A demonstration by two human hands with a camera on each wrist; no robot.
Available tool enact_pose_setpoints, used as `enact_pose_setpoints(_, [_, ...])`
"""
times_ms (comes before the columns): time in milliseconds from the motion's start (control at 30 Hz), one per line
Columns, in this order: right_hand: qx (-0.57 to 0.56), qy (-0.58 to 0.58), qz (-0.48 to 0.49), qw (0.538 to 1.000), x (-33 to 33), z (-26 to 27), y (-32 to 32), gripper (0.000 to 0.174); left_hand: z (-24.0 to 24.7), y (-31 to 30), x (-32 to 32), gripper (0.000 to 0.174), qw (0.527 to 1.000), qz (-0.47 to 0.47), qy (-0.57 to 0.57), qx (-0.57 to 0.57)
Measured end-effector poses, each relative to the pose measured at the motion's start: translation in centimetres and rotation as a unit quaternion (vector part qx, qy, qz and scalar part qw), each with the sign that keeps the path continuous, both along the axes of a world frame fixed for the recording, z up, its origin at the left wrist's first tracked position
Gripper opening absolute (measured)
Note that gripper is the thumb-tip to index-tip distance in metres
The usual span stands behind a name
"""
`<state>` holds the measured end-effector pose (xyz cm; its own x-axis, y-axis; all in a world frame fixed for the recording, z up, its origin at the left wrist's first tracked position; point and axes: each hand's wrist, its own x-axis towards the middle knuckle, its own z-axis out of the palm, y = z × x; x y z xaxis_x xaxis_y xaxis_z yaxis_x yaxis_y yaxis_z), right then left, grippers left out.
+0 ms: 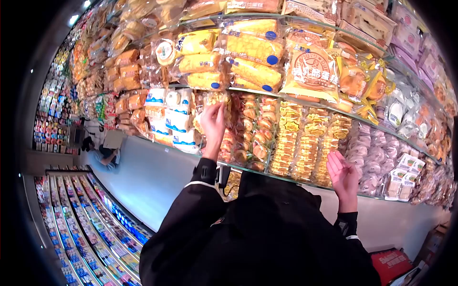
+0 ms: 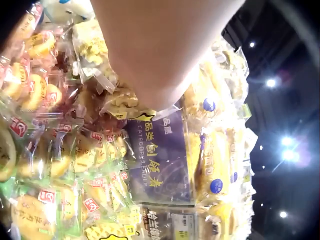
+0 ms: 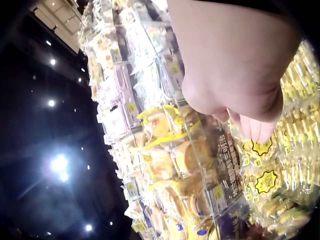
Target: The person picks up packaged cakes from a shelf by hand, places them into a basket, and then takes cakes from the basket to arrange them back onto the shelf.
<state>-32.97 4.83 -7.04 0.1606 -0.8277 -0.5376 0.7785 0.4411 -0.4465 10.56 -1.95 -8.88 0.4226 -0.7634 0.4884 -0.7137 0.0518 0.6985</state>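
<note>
In the head view my left hand (image 1: 213, 125) reaches to the back of the lower shelf, its fingertips drawn together at a clear packet of pale yellow snack pieces (image 1: 218, 98). From the left wrist, the hand itself hides the fingers, and the crinkled snack packet (image 2: 126, 102) shows right beside it. My right hand (image 1: 342, 174) is held palm up over the shelf's front edge with its fingers loosely bent and nothing in them. Just behind it lie rows of wrapped biscuits with yellow labels (image 1: 316, 143). The right wrist view shows its fingers (image 3: 256, 129) overlapping those packs.
Bagged yellow bread rolls (image 1: 254, 47) and a large round cake packet (image 1: 312, 71) fill the shelf above. White-and-blue packs (image 1: 176, 119) stand left of my left hand, purple-wrapped pieces (image 1: 374, 148) right of my right. A person (image 1: 102, 157) with a cardboard box (image 1: 114, 139) is in the aisle.
</note>
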Motion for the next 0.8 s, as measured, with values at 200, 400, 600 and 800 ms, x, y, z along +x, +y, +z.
enact_pose_setpoints(200, [-0.078, -0.049, 0.117, 0.989, 3.6, 1.2, -1.3, 0.053, 4.2, 5.4, 0.0, 0.009, 0.846, -0.076, 0.525, -0.049])
enact_pose_setpoints(400, [-0.125, 0.017, 0.291, 0.949, 11.5, 4.4, -3.3, 0.053, 5.4, 7.7, -8.3, 0.012, 0.695, -0.241, 0.666, 0.122])
enact_pose_setpoints(600, [-0.126, 0.126, 0.195, 0.964, 13.0, -0.3, -0.6, 0.021, 3.7, 8.3, -12.8, 0.068, 0.817, -0.302, 0.384, 0.306])
enact_pose_setpoints(800, [-0.122, 0.200, 0.099, 0.967, 9.8, -3.5, -0.4, 0.021, -0.2, 7.1, -13.4, 0.047, 0.783, -0.355, 0.324, 0.396])
